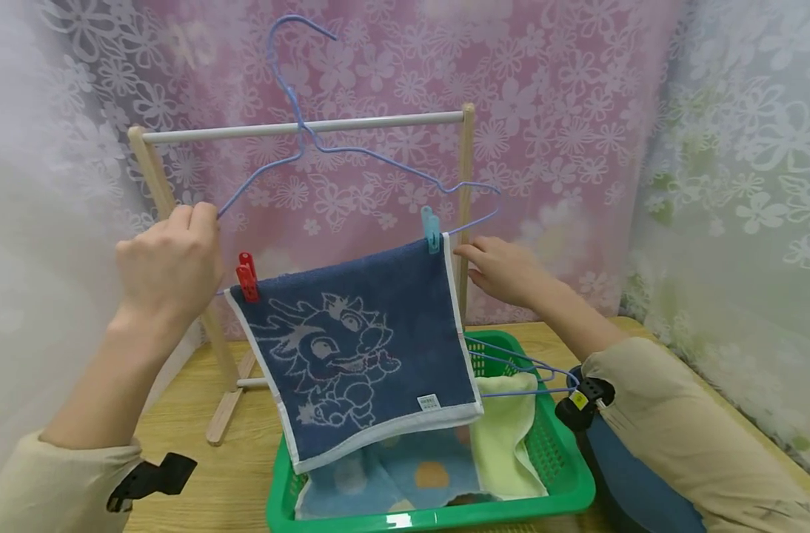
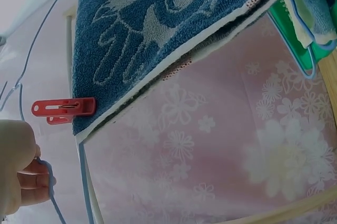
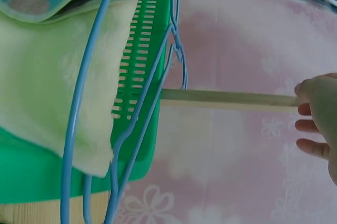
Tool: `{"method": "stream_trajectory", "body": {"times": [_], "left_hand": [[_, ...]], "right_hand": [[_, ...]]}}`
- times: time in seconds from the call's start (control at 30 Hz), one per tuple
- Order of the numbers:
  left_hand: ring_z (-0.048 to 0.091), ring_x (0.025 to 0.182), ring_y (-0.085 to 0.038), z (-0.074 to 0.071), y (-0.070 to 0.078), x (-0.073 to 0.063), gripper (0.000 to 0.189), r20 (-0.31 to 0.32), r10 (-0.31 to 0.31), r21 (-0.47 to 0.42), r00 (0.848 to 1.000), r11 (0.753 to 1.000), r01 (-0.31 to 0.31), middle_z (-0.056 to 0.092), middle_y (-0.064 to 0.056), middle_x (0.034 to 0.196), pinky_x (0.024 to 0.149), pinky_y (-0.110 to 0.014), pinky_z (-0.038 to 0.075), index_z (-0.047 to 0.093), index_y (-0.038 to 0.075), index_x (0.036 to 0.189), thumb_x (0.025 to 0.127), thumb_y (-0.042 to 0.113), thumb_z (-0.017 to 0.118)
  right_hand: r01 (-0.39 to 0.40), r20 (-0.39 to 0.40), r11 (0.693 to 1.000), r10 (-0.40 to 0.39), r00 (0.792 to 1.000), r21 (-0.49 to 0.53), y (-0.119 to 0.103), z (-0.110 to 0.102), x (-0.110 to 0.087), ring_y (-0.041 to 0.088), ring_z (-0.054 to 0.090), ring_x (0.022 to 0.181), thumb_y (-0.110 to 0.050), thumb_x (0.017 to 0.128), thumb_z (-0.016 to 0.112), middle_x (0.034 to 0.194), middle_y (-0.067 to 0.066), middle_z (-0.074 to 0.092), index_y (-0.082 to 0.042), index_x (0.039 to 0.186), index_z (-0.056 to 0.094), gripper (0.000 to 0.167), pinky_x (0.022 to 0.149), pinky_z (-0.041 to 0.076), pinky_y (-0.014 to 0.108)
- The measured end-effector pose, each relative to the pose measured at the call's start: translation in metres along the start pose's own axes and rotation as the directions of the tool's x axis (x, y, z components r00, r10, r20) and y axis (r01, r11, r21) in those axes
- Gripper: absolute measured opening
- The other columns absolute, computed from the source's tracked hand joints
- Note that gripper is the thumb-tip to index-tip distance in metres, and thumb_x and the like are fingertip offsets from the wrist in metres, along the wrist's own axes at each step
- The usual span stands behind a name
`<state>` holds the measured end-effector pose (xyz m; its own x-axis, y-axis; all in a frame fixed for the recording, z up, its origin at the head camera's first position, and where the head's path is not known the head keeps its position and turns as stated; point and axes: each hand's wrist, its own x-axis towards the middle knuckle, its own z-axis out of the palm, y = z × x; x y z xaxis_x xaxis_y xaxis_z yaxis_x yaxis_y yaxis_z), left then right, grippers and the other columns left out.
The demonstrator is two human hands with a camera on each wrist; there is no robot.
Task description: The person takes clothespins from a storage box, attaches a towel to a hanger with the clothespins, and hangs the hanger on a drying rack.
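Note:
My left hand point(image 1: 172, 266) grips the left end of a lilac-blue wire hanger point(image 1: 301, 127), which is raised and tilted, its hook upward. A dark blue towel point(image 1: 405, 333) with a white dragon drawing and white edging hangs from the lower wire. Its left corner is clipped by a red clothespin point(image 1: 247, 277), its right corner by a light blue clothespin point(image 1: 432, 231). Beside the towel's upper right edge is my right hand point(image 1: 501, 270), fingers loosely extended. In the right wrist view, nothing shows within that hand's point(image 3: 318, 121) fingers.
Behind the towel stands a wooden drying rack with a pale crossbar point(image 1: 225, 133). A green basket point(image 1: 581, 481) on the wooden table holds a yellow-green towel point(image 1: 508, 437), a dotted blue cloth point(image 1: 378, 481) and several wire hangers point(image 1: 525, 393). Flowered curtains point(image 1: 551, 148) surround the table.

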<state>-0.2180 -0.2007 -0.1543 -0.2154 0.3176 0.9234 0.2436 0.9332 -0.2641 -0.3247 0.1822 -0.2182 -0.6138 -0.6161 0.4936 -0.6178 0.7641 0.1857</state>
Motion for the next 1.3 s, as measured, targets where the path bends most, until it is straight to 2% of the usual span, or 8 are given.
{"method": "stream_trajectory", "body": {"times": [0.3,0.53,0.67,0.77,0.93,1.13,1.3], "left_hand": [[0.043,0.040,-0.042,0.000,-0.015,0.000,0.014,0.016,-0.067,0.047,0.998,0.997,0.066,0.053,-0.024,0.066,0.032,-0.048,0.024,0.048,-0.004,0.075,0.086,0.002,0.042],[0.041,0.038,-0.044,0.003,-0.029,-0.002,0.013,0.010,-0.082,0.076,0.997,0.994,0.081,0.052,-0.025,0.065,0.033,-0.053,0.025,0.046,-0.005,0.073,0.083,0.001,0.040],[0.041,0.039,-0.046,0.003,-0.036,-0.003,0.015,0.046,-0.113,0.095,0.993,0.990,0.109,0.050,-0.026,0.064,0.034,-0.055,0.027,0.045,-0.005,0.073,0.085,0.003,0.042],[0.042,0.042,-0.047,0.001,-0.043,-0.003,0.008,0.131,-0.160,0.106,0.978,0.983,0.147,0.050,-0.027,0.066,0.037,-0.057,0.029,0.043,-0.006,0.074,0.081,-0.001,0.046],[0.043,0.043,-0.048,0.000,-0.052,-0.005,0.005,0.224,-0.212,0.124,0.951,0.974,0.189,0.050,-0.030,0.070,0.040,-0.060,0.030,0.041,-0.005,0.073,0.075,-0.005,0.045],[0.045,0.048,-0.052,-0.002,-0.063,-0.007,0.008,0.295,-0.255,0.158,0.921,0.964,0.216,0.048,-0.032,0.073,0.043,-0.062,0.032,0.040,-0.008,0.077,0.078,-0.002,0.045],[0.046,0.051,-0.055,-0.004,-0.069,-0.009,0.009,0.319,-0.295,0.188,0.901,0.951,0.245,0.046,-0.033,0.074,0.042,-0.061,0.032,0.040,-0.009,0.080,0.080,-0.001,0.041]], "right_hand": [[-0.104,0.019,0.994,0.105,0.994,-0.035,-0.004,0.006,0.005,0.029,0.057,0.084,-0.009,0.087,0.061,0.102,0.015,0.058,-0.005,0.117,0.059,0.030,0.056,0.048,0.035],[-0.105,-0.009,0.994,0.105,0.994,-0.021,-0.004,0.008,0.006,0.026,0.056,0.076,-0.009,0.088,0.060,0.096,0.013,0.057,-0.007,0.114,0.060,0.026,0.051,0.045,0.033],[-0.098,-0.034,0.995,0.098,0.995,-0.021,-0.004,0.009,0.007,0.025,0.056,0.073,-0.010,0.088,0.060,0.093,0.013,0.058,-0.006,0.111,0.061,0.023,0.051,0.046,0.034],[-0.096,-0.040,0.995,0.095,0.995,-0.025,-0.004,0.010,0.007,0.026,0.058,0.077,-0.010,0.089,0.060,0.095,0.014,0.059,-0.006,0.111,0.062,0.023,0.054,0.048,0.035],[-0.087,-0.032,0.996,0.085,0.996,-0.036,-0.004,0.010,0.008,0.027,0.058,0.080,-0.010,0.088,0.061,0.097,0.014,0.059,-0.006,0.112,0.062,0.024,0.057,0.050,0.036],[-0.076,-0.042,0.995,0.073,0.996,-0.065,-0.004,0.009,0.010,0.029,0.059,0.081,-0.011,0.088,0.062,0.098,0.014,0.061,-0.006,0.111,0.064,0.023,0.056,0.050,0.037],[-0.073,-0.043,0.992,0.069,0.997,-0.100,-0.005,0.008,0.011,0.029,0.060,0.081,-0.013,0.088,0.062,0.098,0.013,0.063,-0.007,0.110,0.066,0.023,0.055,0.050,0.037]]}}
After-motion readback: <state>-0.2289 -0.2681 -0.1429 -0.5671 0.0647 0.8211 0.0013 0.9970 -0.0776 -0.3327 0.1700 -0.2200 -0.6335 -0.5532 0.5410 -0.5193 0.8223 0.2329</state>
